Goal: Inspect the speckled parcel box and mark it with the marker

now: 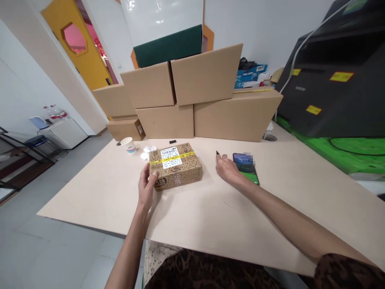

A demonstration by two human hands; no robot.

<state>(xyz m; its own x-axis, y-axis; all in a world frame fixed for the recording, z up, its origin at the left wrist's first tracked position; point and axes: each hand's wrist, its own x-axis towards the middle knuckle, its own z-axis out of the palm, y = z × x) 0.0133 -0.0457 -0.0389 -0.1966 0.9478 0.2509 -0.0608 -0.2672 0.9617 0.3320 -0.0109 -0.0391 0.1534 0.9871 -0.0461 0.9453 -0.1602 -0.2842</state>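
Observation:
A small brown cardboard parcel with a white label and a yellow tape band lies on the pale table. My left hand rests against its near left corner, thumb on the top edge, fingers along the side. My right hand lies on the table to the right of the parcel, fingers loosely curled, holding a thin dark pen-like object whose tip sticks out at the top. A smartphone with a lit screen lies just right of that hand.
Large cardboard boxes are stacked along the table's far edge. A paper cup and crumpled white paper sit left of the parcel. A black machine on a green mat stands at the right. The floor drops off left.

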